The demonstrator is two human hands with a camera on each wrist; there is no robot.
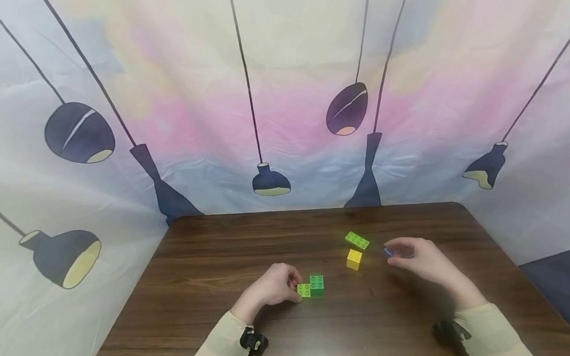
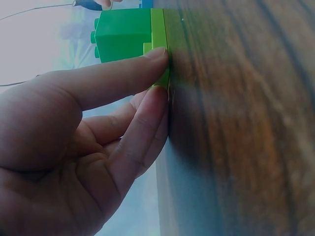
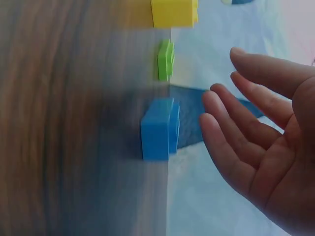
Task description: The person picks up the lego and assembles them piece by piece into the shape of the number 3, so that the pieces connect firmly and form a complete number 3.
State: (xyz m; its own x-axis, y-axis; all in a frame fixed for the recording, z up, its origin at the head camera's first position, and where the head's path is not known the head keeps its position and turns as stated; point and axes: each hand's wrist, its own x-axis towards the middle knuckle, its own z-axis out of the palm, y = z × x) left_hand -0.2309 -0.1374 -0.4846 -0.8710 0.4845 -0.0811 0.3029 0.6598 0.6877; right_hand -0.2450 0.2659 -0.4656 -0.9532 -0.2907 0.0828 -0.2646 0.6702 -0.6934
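Observation:
On the table, a dark green building brick point(image 1: 317, 285) sits on one end of a flat lime green building brick point(image 1: 303, 290). My left hand point(image 1: 275, 284) pinches the free end of that lime brick between thumb and fingers, as the left wrist view shows at the fingertips point(image 2: 157, 53). Over on the right, my right hand point(image 1: 422, 259) hovers just above a blue brick point(image 3: 158, 130), mostly hidden under it in the head view. The fingers of that hand point(image 3: 261, 123) are spread apart from the thumb and do not touch the blue brick.
Between the hands stands a yellow brick point(image 1: 354, 259). Behind it lies a second flat lime brick point(image 1: 357, 240). The brown wooden table point(image 1: 230, 237) ends at the back against a hanging cloth point(image 1: 302, 120) printed with lamps.

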